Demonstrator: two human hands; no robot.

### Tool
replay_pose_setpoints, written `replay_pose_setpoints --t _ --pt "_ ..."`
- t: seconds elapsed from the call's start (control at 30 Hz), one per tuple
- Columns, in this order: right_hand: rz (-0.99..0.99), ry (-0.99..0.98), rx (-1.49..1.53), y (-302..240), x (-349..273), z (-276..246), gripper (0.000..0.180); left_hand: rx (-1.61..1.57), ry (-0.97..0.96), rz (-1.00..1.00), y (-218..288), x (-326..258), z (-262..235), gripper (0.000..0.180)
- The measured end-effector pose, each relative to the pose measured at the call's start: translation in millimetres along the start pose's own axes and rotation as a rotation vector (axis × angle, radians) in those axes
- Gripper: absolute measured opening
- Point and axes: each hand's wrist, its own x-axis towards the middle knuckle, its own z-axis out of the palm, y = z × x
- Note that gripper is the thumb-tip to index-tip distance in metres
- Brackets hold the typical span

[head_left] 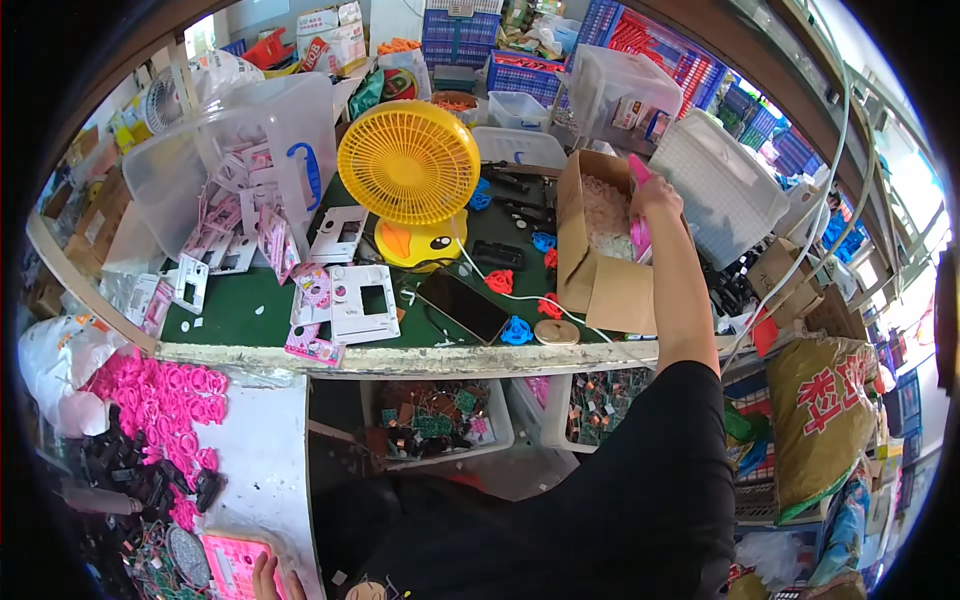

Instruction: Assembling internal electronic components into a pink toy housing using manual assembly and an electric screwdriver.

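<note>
My right hand (657, 197), arm stretched out, is closed round a pink plastic piece (639, 168) at the right side of an open cardboard box (572, 225). More pink shows below the fingers; its exact kind is hidden. Inside the box lie many pale pinkish pieces (606, 215). At the lower left, my left hand (275, 582) is only partly in view, its fingers apart at the edge of a pink plastic casing (232, 562) with a pale window. Many pink ring-shaped parts (170, 410) and black parts (150, 487) lie beyond that casing on the white side table (262, 440).
A yellow duck-shaped fan (410, 165) stands on the green bench top, its cable running right. Nearby lie a dark phone (463, 306), white casings (364, 305) and red and blue knobs (516, 331). Clear bins flank the bench; bins of circuit boards (435, 415) stand underneath.
</note>
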Motion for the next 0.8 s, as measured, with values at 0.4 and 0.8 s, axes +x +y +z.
replay_pose_setpoints --t 0.4,0.8 --pt "-0.085 -0.061 0.053 38 -25 -8 0.051 -0.139 0.047 -0.021 -14 -7 1 0.031" --pt "-0.307 0.158 -0.044 25 -1 -90 0.057 -0.103 0.029 -0.051 -45 -21 3 0.029"
